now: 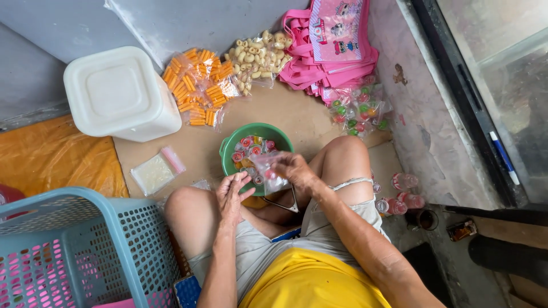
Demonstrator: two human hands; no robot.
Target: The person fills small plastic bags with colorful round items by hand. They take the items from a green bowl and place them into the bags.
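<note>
The person wears a bright yellow top (311, 285) with no sleeves reaching the arms, which are bare from the upper arm down to the hands. Below it are pale grey-white shorts (319, 225) with a frayed, threadbare hem at the right leg, and both knees are bare. Neither the left hand (231, 197) nor the right hand (294, 170) shows a ring, watch or glove, and no bracelet shows on either wrist.
</note>
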